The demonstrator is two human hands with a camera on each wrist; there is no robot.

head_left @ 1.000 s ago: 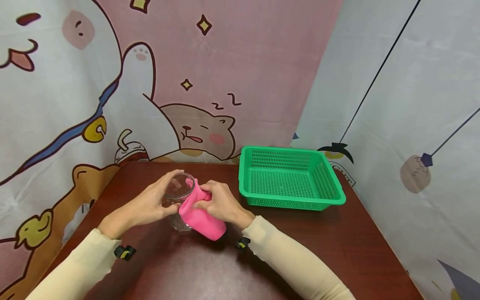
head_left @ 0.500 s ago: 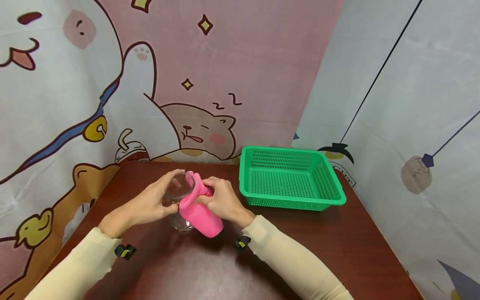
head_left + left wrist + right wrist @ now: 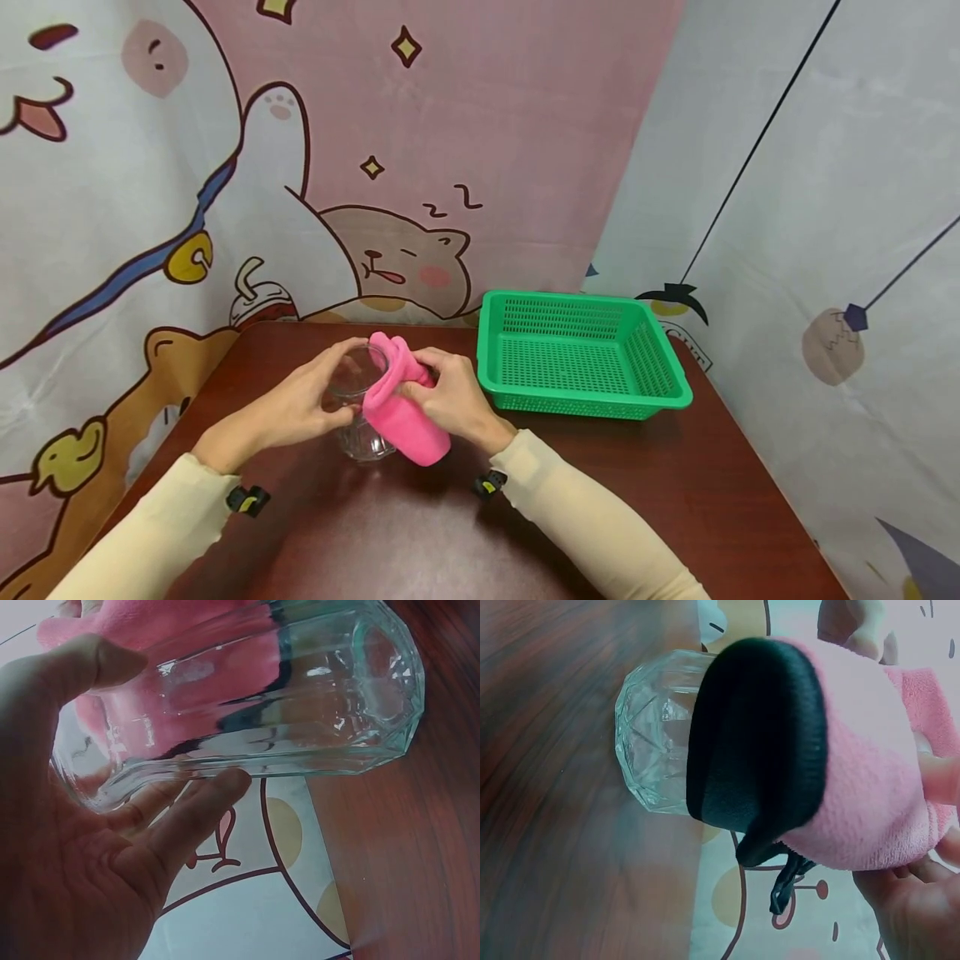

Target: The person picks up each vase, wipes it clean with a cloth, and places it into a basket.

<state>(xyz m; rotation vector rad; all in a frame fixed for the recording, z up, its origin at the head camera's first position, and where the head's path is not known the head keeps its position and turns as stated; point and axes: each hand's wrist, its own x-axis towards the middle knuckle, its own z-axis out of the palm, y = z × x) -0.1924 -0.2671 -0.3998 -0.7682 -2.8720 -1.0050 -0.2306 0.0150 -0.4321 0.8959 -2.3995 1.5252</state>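
Patterned backdrop (image 3: 525, 125) with cartoon animals, behind and at both sides. Brown table (image 3: 420, 542) in front of it. Green basket (image 3: 566, 398), perforated, sits on the table toward the back right, just beside the right hand, not touched. Two cream sleeves, left sleeve (image 3: 150, 533) and right sleeve (image 3: 592, 517), come in from the lower edge.

Left hand (image 3: 292, 408) grips the glass jar near its mouth: thumb on one side, fingers on the opposite side, jar between. Right hand (image 3: 457, 396) pinches bunched pink cloth, thumb on the near side, fingers on the far side.

Glass jar (image 3: 300, 690), clear, faceted, mouth facing up, left of the cloth in the head view. Base sticks out well past the left fingertips; can't tell whether it touches the table. Pink cloth (image 3: 408, 429) is between right fingers and jar, up against the jar's right side at the rim, lower part hanging below the right thumb; can't tell if any goes inside the mouth. Pink shows through the glass in the left wrist view.

Cloth's dark end (image 3: 757, 735) faces away from the right fingers, toward the jar base. Small black clip (image 3: 247, 500) at the left cuff, similar at the right. Black loop (image 3: 783, 889) dangles off the dark end.
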